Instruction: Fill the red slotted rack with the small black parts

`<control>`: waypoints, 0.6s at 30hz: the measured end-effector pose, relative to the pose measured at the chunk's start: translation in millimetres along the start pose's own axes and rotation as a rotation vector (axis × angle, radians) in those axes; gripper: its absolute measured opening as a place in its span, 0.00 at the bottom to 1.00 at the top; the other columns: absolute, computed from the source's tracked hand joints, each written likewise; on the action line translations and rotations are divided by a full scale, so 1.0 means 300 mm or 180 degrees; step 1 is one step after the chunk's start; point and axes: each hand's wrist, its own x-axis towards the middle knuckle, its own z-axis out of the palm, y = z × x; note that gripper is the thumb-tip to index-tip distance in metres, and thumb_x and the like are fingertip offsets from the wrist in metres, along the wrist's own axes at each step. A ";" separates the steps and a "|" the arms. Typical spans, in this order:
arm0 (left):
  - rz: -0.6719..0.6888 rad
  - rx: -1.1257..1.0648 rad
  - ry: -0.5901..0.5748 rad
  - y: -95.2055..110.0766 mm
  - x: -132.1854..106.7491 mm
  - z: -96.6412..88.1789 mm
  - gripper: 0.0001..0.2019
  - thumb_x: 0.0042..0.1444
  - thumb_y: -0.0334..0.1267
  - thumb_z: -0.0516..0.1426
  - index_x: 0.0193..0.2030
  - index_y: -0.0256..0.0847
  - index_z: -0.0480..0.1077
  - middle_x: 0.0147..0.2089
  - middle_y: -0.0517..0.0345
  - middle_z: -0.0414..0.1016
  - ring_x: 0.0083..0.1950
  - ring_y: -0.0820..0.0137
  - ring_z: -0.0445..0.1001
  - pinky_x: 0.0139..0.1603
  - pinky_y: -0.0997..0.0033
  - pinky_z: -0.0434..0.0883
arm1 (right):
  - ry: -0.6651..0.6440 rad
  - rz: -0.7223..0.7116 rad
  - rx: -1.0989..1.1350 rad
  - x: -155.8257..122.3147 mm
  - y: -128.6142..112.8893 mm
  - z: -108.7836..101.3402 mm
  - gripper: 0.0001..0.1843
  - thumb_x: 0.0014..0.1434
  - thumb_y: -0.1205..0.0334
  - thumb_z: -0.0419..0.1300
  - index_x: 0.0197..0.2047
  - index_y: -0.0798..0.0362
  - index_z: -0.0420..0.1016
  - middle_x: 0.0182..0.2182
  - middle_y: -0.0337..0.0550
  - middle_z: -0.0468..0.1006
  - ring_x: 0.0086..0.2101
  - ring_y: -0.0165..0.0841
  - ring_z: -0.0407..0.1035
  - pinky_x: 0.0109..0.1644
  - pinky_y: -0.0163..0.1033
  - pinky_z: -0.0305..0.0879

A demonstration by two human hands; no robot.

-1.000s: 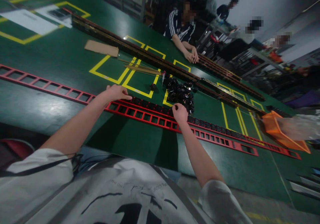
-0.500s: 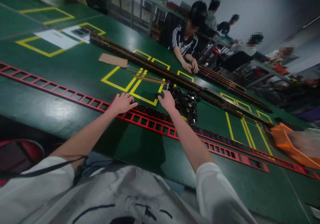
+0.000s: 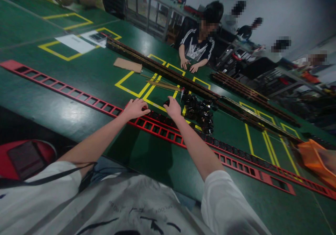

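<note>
My left hand is bent over the left end of a red slotted strip, thumb and fingers curled round it; what lies under the palm is hidden. This strip carries a row of small black square parts. My right hand is just to the right, above the strip, with a small black part pinched between thumb and fingers. Beside it is a heap of shiny black parts. A second red slotted strip runs along the near side, under my left wrist and right forearm.
Beyond my hands lie thin sticks, a cardboard piece and long dark rails. White paper lies at the far left, an orange bin at the right. A person sits across the green table.
The view has shifted, so the table appears slightly lower and to the right. My right hand stays raised with the black part; my left fingers look more curled. The person opposite has spread their hands apart.
</note>
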 end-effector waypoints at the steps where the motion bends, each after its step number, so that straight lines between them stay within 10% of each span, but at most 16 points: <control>1: 0.0006 -0.0048 0.0024 -0.002 0.001 0.001 0.18 0.59 0.57 0.54 0.40 0.45 0.75 0.50 0.51 0.74 0.54 0.55 0.68 0.58 0.52 0.59 | 0.0110 -0.0051 0.0150 -0.005 -0.011 0.003 0.26 0.61 0.58 0.60 0.62 0.49 0.64 0.56 0.51 0.70 0.52 0.45 0.69 0.56 0.50 0.68; 9: -0.0228 -0.0735 0.0374 -0.029 0.014 0.021 0.12 0.56 0.47 0.56 0.40 0.43 0.71 0.45 0.48 0.76 0.52 0.54 0.70 0.56 0.54 0.62 | 0.0349 -0.0989 0.1348 -0.055 -0.197 0.082 0.22 0.61 0.61 0.59 0.58 0.50 0.66 0.53 0.47 0.71 0.54 0.39 0.67 0.60 0.44 0.65; 18: -0.0504 -0.1514 0.0955 -0.057 -0.005 0.018 0.16 0.61 0.37 0.42 0.44 0.40 0.69 0.38 0.54 0.76 0.40 0.67 0.73 0.44 0.68 0.69 | 0.0453 -0.0953 0.1611 -0.127 -0.284 0.200 0.07 0.59 0.60 0.60 0.37 0.49 0.64 0.38 0.41 0.71 0.41 0.36 0.67 0.49 0.41 0.67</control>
